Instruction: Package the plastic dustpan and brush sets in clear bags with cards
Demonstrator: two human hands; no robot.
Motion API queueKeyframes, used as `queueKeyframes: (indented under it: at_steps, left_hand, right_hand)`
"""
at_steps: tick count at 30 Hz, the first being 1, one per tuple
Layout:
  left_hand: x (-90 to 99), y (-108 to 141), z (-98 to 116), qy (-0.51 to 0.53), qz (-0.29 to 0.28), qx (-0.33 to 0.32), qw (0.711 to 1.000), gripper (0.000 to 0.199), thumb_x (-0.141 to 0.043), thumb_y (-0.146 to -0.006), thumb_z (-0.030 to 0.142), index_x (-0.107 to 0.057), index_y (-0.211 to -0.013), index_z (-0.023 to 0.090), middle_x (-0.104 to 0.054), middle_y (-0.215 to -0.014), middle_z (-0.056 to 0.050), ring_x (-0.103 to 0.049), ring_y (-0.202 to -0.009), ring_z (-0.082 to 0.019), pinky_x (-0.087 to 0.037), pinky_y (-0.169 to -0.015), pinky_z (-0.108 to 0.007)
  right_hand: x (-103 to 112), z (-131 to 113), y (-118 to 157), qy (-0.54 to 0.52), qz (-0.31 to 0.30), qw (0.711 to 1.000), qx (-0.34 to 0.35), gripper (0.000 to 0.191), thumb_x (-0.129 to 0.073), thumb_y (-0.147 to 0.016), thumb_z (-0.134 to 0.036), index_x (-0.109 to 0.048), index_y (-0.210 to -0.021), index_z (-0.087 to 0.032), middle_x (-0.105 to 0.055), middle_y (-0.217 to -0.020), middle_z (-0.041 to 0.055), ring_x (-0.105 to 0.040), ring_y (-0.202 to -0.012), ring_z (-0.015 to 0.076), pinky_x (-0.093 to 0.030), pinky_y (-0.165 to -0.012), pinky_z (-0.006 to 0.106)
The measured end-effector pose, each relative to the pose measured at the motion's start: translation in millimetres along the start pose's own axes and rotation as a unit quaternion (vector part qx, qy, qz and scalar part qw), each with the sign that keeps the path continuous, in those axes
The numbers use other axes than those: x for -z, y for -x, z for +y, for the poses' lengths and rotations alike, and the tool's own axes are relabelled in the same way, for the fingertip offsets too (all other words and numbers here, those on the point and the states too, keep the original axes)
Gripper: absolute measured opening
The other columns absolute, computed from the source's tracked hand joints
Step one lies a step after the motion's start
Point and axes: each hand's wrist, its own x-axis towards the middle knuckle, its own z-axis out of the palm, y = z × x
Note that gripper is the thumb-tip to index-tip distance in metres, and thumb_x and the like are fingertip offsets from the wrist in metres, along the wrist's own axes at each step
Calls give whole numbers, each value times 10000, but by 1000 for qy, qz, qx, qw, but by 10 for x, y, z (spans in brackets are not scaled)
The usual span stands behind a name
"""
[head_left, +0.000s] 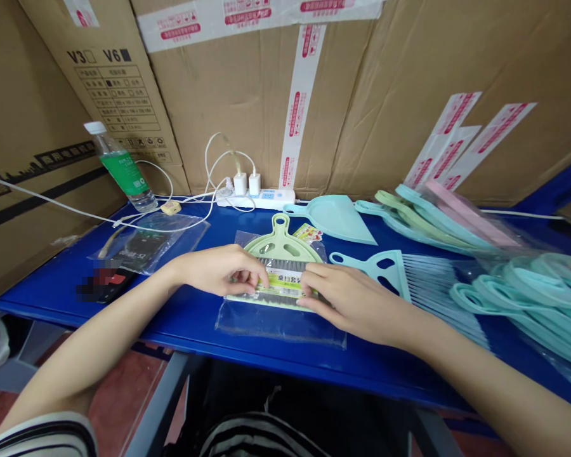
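A green brush and dustpan set [280, 242] lies flat in a clear plastic bag [280, 322] on the blue table, its round-holed handle toward the back. A green and white paper label [285, 279] crosses the grey bristles. My left hand [226, 270] is at the label's left end, fingers curled with the tips on it. My right hand [342, 295] pinches the label's right end, thumb toward the front. Just behind the set is a small colourful card [308, 233].
Blue dustpan [340, 216] and blue brush [393, 273] lie right of the set, with stacked dustpans [528, 298] farther right. A power strip [271, 198], bottle [126, 171], phone [107, 282] and bagged item [147, 244] are behind and left. Cardboard [238, 95] rises behind.
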Motion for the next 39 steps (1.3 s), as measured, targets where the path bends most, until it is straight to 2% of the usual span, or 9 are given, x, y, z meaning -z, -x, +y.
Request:
queueKeyframes:
  at_steps: [5, 9, 13, 16, 20, 23, 28, 33, 39]
  left_hand:
    - [-2, -3, 27, -19, 9, -13, 1000, 122, -573, -910, 225, -650, -974, 156, -671, -761, -19, -600, -633, -114, -459, -608, -227]
    - [-99, -51, 96, -126, 58, -15, 990, 278, -665, -841, 389, -571, -985, 171, -590, -718, 23, -523, -588, -123, -388, -547, -238]
    - [-193, -86, 163, -201, 82, -7, 976, 115, -529, -867, 216, -519, -977, 181, -615, -762, 6, -540, -619, -135, -378, -556, -248]
    - [-187, -72, 188, -217, 95, -36, 971, 148, -426, -860, 118, -524, -947, 186, -627, -776, 2, -566, -645, -134, -384, -564, -254]
    - [-165, -56, 192, -246, 113, -63, 961, 99, -454, -917, 231, -536, -948, 183, -640, -803, -4, -599, -686, -145, -406, -571, -263]
    - [-209, -82, 193, -303, 142, -75, 940, 168, -501, -928, 328, -536, -963, 168, -646, -813, -17, -602, -681, -159, -410, -553, -275]
    - [-299, -131, 231, -428, 164, -82, 885, 180, -377, -901, 106, -549, -876, 157, -600, -699, -8, -559, -591, -153, -388, -516, -283]
    - [-358, -166, 251, -477, 190, -73, 855, 171, -395, -941, 165, -555, -881, 161, -596, -699, -3, -576, -600, -158, -415, -518, -278]
    - [-415, -200, 234, -516, 216, -73, 826, 272, -317, -954, 84, -558, -854, 162, -587, -686, -3, -571, -592, -154, -415, -502, -274]
  right_hand:
    - [-50, 8, -19, 55, 33, 998, 25, 190, -498, -960, -175, -532, -774, -196, -599, -752, 18, -544, -627, 157, -381, -582, 276]
    - [-86, 11, -19, 89, 77, 992, 41, 235, -427, -982, -166, -555, -786, -191, -588, -712, 13, -542, -608, 156, -380, -580, 276]
    - [-126, -6, -15, 120, 133, 981, 74, 283, -388, -993, -156, -571, -778, -182, -587, -695, 16, -546, -606, 158, -391, -590, 280]
    - [-144, -9, -17, 145, 156, 973, 90, 309, -371, -998, -153, -575, -767, -178, -584, -681, 14, -552, -602, 160, -396, -595, 283]
    - [-134, -15, -21, 162, 173, 966, 100, 335, -354, -998, -142, -574, -749, -181, -581, -655, 9, -558, -596, 160, -399, -600, 280]
    - [-118, -28, -29, 170, 196, 960, 104, 378, -316, -1005, -134, -565, -725, -182, -572, -624, 2, -557, -572, 154, -394, -583, 278]
    - [-104, -33, -46, 188, 230, 950, 100, 439, -275, -1031, -165, -554, -692, -181, -544, -563, -15, -531, -505, 139, -377, -540, 275]
    - [-114, -38, -54, 215, 248, 941, 83, 443, -264, -1036, -172, -546, -694, -190, -543, -535, -18, -524, -478, 139, -360, -524, 277]
    - [-127, -48, -48, 207, 226, 948, 80, 393, -298, -1024, -155, -547, -723, -198, -584, -563, -11, -558, -520, 141, -363, -552, 271]
